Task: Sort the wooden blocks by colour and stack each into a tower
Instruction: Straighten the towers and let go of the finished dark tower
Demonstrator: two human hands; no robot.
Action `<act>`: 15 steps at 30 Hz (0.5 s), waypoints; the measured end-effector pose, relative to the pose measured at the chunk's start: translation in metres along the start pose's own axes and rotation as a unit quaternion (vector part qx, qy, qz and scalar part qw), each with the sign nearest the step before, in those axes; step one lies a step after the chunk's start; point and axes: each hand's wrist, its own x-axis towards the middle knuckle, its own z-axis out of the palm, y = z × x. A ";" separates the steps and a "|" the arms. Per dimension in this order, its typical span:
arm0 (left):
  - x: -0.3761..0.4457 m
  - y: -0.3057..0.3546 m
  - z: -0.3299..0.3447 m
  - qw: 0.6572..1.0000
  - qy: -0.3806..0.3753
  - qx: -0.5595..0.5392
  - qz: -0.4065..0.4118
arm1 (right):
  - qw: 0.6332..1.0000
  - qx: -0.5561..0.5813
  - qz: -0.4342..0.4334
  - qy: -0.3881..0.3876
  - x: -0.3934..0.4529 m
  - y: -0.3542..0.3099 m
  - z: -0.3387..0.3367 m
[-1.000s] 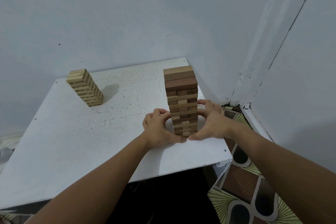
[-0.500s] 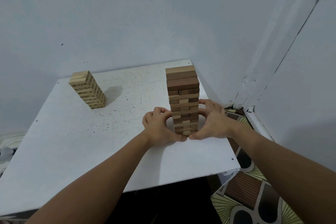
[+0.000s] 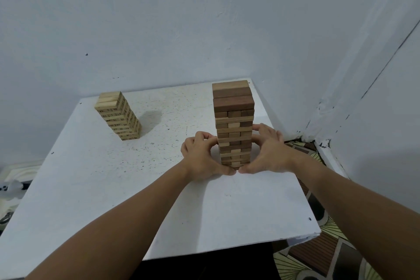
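A: What has changed for you in the last second?

B: Almost nothing in your hands. Your left hand (image 3: 201,157) and your right hand (image 3: 268,150) still cup the lower part of the brown tower (image 3: 234,125), as they did a second ago. The fingers are curled round its two sides and the thumbs nearly meet at its foot, so it is a two-sided clasp, not a pinch on one block. Only your head has moved a little: the view now shows more of the near edge of the white table (image 3: 113,200).

A: Where do the blocks stand?

B: The brown tower stands upright on the right part of the table, toward the far corner by the wall (image 3: 159,18). The pale tower (image 3: 118,115) stands well apart, at the far left, and nobody touches it. I see no loose block on the table.

A: So what does this mean for the task?

B: I judge the sorting is nearly finished and you are only squaring the layers. But some pale-looking blocks sit among the brown ones in the middle layers; whether they are wrongly sorted, I cannot tell. Let go slowly, because the tower is tall and narrow.
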 end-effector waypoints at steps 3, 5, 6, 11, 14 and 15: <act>0.008 -0.004 -0.005 1.000 -0.004 0.006 0.000 | 1.000 0.001 0.000 0.004 0.009 -0.003 -0.001; 0.014 -0.009 -0.009 1.000 -0.004 0.002 -0.003 | 1.000 -0.004 0.000 0.008 0.017 -0.003 0.000; 0.017 -0.011 -0.010 1.000 -0.005 -0.001 -0.004 | 1.000 -0.007 -0.003 0.009 0.022 -0.002 0.001; 0.034 -0.019 -0.019 1.000 -0.004 0.001 -0.003 | 1.000 0.011 -0.010 0.009 0.046 -0.002 0.001; 0.043 -0.024 -0.027 1.000 -0.006 -0.004 -0.005 | 1.000 0.013 -0.009 0.015 0.060 -0.007 0.001; 0.046 -0.027 -0.030 1.000 -0.006 -0.001 -0.005 | 1.000 0.011 -0.008 0.016 0.064 -0.009 0.000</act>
